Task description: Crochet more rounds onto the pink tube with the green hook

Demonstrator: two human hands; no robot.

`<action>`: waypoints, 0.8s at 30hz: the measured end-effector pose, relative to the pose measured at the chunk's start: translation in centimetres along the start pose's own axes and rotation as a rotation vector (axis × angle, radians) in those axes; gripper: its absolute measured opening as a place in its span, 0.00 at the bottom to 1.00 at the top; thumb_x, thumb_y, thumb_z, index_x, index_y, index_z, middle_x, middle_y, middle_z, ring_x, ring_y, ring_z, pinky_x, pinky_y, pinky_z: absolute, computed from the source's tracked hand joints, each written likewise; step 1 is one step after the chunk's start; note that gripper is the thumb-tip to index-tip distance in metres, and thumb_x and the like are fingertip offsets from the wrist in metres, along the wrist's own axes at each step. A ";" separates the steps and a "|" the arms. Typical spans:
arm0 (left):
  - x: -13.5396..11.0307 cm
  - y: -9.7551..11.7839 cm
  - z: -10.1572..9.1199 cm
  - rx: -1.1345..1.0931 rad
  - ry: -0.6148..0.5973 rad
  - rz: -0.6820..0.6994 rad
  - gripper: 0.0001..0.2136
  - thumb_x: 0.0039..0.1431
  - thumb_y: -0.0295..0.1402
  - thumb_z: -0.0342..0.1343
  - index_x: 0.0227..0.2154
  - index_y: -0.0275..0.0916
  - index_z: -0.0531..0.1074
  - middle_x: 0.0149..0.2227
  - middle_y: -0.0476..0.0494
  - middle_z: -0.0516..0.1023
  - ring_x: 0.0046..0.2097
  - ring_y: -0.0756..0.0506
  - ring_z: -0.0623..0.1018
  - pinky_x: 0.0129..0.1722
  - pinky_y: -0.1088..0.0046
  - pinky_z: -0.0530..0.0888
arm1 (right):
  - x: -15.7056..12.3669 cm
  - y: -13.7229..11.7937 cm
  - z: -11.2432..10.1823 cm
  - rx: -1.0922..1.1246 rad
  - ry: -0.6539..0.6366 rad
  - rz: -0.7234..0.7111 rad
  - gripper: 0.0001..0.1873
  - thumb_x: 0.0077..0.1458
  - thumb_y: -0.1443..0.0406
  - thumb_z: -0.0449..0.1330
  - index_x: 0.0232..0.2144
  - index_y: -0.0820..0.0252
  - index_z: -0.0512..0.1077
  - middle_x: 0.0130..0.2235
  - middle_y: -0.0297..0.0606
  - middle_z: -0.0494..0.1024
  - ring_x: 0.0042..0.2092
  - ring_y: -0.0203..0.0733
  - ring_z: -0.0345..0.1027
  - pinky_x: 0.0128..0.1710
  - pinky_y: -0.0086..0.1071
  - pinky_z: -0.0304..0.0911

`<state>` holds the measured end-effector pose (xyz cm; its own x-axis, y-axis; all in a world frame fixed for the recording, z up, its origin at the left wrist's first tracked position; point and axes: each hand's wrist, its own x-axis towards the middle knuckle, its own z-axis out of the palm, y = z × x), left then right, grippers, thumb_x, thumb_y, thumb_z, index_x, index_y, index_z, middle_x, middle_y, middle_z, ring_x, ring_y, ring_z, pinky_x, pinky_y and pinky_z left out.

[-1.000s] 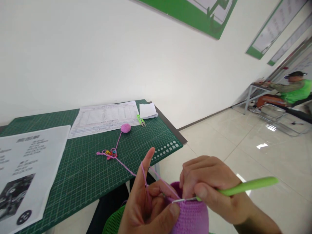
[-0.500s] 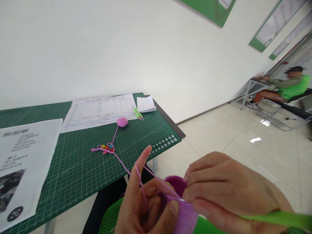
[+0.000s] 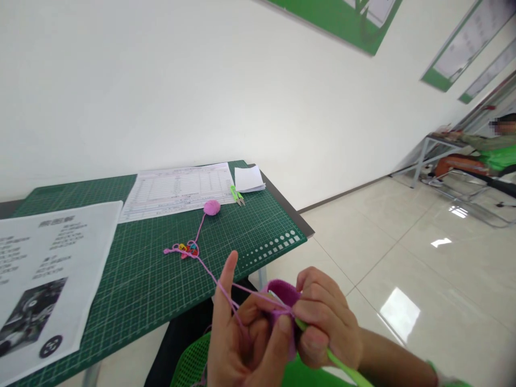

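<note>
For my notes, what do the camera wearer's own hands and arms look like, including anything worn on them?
The left hand and right hand are ungloved and unadorned as far as they show. The right forearm is bare down to a green edge at the bottom of the picture, too blurred to identify. The left forearm is out of view.

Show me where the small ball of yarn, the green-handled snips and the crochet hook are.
Ball of yarn (image 3: 212, 207): head view, on the middle of the ball.
Green-handled snips (image 3: 236, 194): head view, on the handles near the blades.
Crochet hook (image 3: 345, 366): head view, on its green handle.
</note>
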<state>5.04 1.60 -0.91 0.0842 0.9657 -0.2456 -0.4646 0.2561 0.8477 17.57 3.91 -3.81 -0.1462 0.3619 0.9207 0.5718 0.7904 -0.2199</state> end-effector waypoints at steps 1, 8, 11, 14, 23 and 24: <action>0.1 0.2 -0.3 -0.041 -0.029 -0.052 0.40 0.52 0.30 0.67 0.64 0.60 0.54 0.26 0.52 0.77 0.24 0.54 0.71 0.25 0.84 0.68 | -0.2 -0.1 0.0 0.027 0.014 0.014 0.18 0.68 0.65 0.43 0.28 0.64 0.65 0.22 0.34 0.63 0.24 0.35 0.56 0.24 0.33 0.59; 0.7 1.5 -2.1 -0.156 -0.212 -0.238 0.41 0.47 0.33 0.71 0.63 0.58 0.58 0.28 0.50 0.76 0.25 0.55 0.66 0.27 0.82 0.62 | 1.3 -1.0 -2.1 0.150 -0.163 0.067 0.23 0.69 0.59 0.44 0.33 0.69 0.72 0.26 0.40 0.73 0.28 0.38 0.66 0.28 0.34 0.66; 0.7 1.5 -2.3 -0.142 -0.229 -0.249 0.41 0.48 0.33 0.71 0.63 0.59 0.58 0.28 0.51 0.74 0.25 0.56 0.64 0.27 0.81 0.60 | 2.8 -1.5 -3.3 0.099 -0.280 0.092 0.24 0.69 0.60 0.43 0.32 0.67 0.73 0.25 0.39 0.75 0.27 0.37 0.67 0.29 0.34 0.66; 0.7 1.2 -2.5 -0.116 -0.252 -0.240 0.40 0.49 0.34 0.70 0.63 0.60 0.58 0.28 0.51 0.74 0.25 0.56 0.62 0.26 0.80 0.57 | 3.8 -1.9 -4.4 0.044 -0.352 0.126 0.23 0.69 0.61 0.44 0.28 0.63 0.72 0.22 0.36 0.73 0.24 0.35 0.64 0.28 0.34 0.63; 0.7 0.2 -2.7 -0.122 -0.288 -0.236 0.39 0.50 0.34 0.69 0.63 0.55 0.58 0.30 0.50 0.76 0.23 0.57 0.57 0.25 0.78 0.54 | 4.6 -1.7 -5.3 0.126 -0.411 0.241 0.24 0.69 0.63 0.43 0.21 0.60 0.66 0.18 0.33 0.66 0.23 0.34 0.59 0.28 0.35 0.58; 0.7 0.1 -2.7 -0.116 -0.293 -0.232 0.38 0.51 0.34 0.68 0.64 0.55 0.58 0.30 0.50 0.75 0.23 0.57 0.57 0.25 0.78 0.54 | 4.6 -1.7 -5.2 0.175 -0.406 0.265 0.24 0.68 0.62 0.44 0.21 0.60 0.65 0.18 0.33 0.64 0.23 0.34 0.57 0.27 0.35 0.57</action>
<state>2.70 2.17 -2.29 0.4390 0.8583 -0.2657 -0.4988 0.4788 0.7224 20.08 1.65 2.46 -0.3359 0.6965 0.6340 0.4930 0.7036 -0.5118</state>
